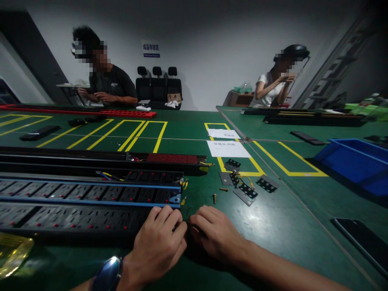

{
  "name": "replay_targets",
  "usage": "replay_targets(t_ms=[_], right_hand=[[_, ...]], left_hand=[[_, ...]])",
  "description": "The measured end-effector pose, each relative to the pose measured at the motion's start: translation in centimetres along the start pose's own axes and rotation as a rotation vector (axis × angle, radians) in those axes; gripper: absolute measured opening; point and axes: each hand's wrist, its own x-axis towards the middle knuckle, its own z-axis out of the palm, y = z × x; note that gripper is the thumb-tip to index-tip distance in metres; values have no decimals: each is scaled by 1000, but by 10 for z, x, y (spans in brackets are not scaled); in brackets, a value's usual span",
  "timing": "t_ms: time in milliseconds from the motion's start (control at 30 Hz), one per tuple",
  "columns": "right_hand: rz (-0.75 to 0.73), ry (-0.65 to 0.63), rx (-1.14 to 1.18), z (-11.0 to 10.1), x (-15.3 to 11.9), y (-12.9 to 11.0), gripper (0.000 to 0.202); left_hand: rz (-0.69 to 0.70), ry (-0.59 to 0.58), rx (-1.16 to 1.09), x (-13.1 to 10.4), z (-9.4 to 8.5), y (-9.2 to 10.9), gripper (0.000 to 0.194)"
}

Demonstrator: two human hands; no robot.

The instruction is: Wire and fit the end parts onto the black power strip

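Nearest me lies a black power strip (87, 218) with a row of sockets and small red parts. My left hand (162, 238), with a watch on its wrist, is closed around the right end of this strip and hides that end. Facing it, my right hand (215, 230) has its fingers curled in a pinch just off the strip's end; what they hold is hidden. Behind the strip is a blue-edged power strip (121, 194), yellow wires showing at its end. Two screws (215, 198) and several dark metal brackets (247, 190) lie beyond my right hand.
More strips (169, 159) lie farther back. A blue bin (357, 161) and a phone (360, 242) are at the right. Paper sheets (228, 148) lie within yellow tape. A yellow transparent tray (13, 254) sits at left. Two people (113, 87) work across the table.
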Motion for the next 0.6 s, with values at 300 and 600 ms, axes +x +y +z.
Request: replay_targets(t_ms=[300,600], right_hand=[[-8,-4,64,-1,0,1,16],[-13,60,115,1,-3,2,10]], left_hand=[[-66,-3,-8,-1,0,1,6],[-26,28,2,-2,1,1,7]])
